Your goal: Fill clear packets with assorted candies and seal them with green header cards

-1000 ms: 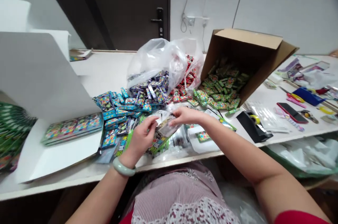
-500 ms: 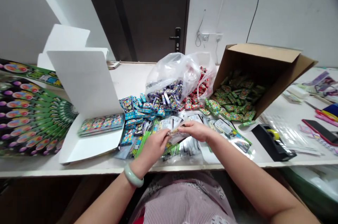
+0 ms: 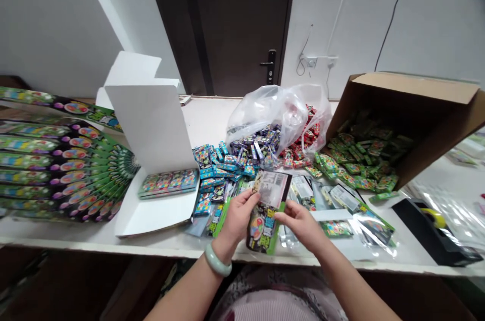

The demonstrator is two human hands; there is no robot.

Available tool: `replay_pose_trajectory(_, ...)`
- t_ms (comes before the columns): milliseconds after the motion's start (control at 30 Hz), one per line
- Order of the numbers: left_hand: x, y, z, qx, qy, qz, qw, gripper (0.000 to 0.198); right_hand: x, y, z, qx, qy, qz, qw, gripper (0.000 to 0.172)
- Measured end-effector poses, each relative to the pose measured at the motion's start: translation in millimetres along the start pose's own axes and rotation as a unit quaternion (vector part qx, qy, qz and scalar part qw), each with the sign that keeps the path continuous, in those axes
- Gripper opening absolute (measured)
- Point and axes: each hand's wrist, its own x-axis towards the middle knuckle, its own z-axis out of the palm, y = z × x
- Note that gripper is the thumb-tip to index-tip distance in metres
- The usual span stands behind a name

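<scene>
Both forearms come up from the bottom edge and meet over the near edge of the worktop (image 3: 182, 245). My left hand (image 3: 238, 217), wrist bent back with a pale green bangle (image 3: 217, 262) on it, is closed on the left edge of a clear packet (image 3: 267, 210), thumb on its face. My right hand (image 3: 301, 222) pinches the packet's right edge lower down, fingers curled under. The packet is held upright, just above the worktop edge and in front of loose clear sleeves (image 3: 341, 205). Its upper half shows a pale printed card with a barcode; the lower half is dark with a green border and coloured cartoon print. The writing on it is too small to read. Behind it lie blue sachets (image 3: 212, 164), a clear plastic bag (image 3: 265, 114) with purple and red sachets spilling out, and a tipped cardboard box (image 3: 417, 109) of green sachets. To the left stand an open white box (image 3: 151, 169) and fanned green display cards (image 3: 56, 169); on the right, a black tape dispenser (image 3: 428, 230). No brand name is legible anywhere.
</scene>
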Motion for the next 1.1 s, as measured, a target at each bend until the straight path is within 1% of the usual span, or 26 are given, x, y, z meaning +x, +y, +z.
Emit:
replay_pose_trajectory(67,3,-5,3.4,-0.033,-0.009,-0.028,0.999,0.035,4,4,-2,-0.003,0.062,0.003,0.998,0.042)
replay_pose_trajectory(133,4,-12,0.9,-0.021,-0.030,-0.046,0.998,0.037,9,9,-8,-0.004,0.123,0.005,0.992,0.044)
replay_pose_trajectory(167,2,-16,-2.0,-0.008,-0.045,-0.055,0.997,0.036,11,11,-11,-0.001,0.145,0.008,0.989,0.045)
replay_pose_trajectory(233,-3,-27,-9.3,0.015,-0.063,-0.073,0.995,0.033,13,16,-14,0.005,0.157,0.012,0.988,0.045)
replay_pose_trajectory(300,-12,-38,-15.8,0.008,-0.049,-0.084,0.995,0.030,12,21,-14,0.003,0.126,0.017,0.992,0.044)
replay_pose_trajectory(400,-26,-52,-19.6,-0.036,-0.017,-0.098,0.994,0.032,6,31,-9,0.002,0.067,0.035,0.997,0.046)
replay_pose_trajectory(433,-30,-55,-19.3,-0.049,-0.016,-0.107,0.993,0.033,4,34,-8,0.001,0.056,0.043,0.998,0.046)
replay_pose_trajectory(500,-34,-56,-17.2,-0.070,-0.025,-0.125,0.989,0.036,-2,41,-8,-0.003,0.054,0.053,0.997,0.046)
replay_pose_trajectory(533,-34,-54,-15.7,-0.080,-0.027,-0.128,0.988,0.038,-4,44,-9,-0.006,0.052,0.056,0.997,0.045)
replay_pose_trajectory(600,-28,-47,-12.4,-0.101,-0.018,-0.112,0.988,0.040,-10,47,-10,-0.008,0.037,0.060,0.998,0.044)
replay_pose_trajectory(700,-14,-36,-6.5,-0.121,0.004,-0.073,0.990,0.033,-21,49,-11,-0.005,-0.002,0.061,0.998,0.040)
replay_pose_trajectory(800,-7,-35,0.1,-0.131,0.003,-0.068,0.989,0.030,-32,49,-14,-0.009,-0.025,0.064,0.998,0.037)
replay_pose_trajectory(900,-11,-43,5.2,-0.143,-0.001,-0.071,0.987,0.033,-42,49,-22,-0.016,-0.033,0.075,0.996,0.033)
replay_pose_trajectory(1000,-19,-52,7.5,-0.108,0.003,-0.032,0.994,0.034,-47,44,-30,-0.030,-0.050,0.077,0.995,0.035)
replay_pose_trajectory(1033,-21,-54,7.8,-0.087,0.000,-0.020,0.996,0.032,-46,40,-32,-0.034,-0.038,0.064,0.997,0.039)
replay_pose_trajectory(1100,-27,-55,7.9,-0.059,-0.017,-0.018,0.998,0.030,-43,30,-34,-0.040,0.032,0.021,0.998,0.049)
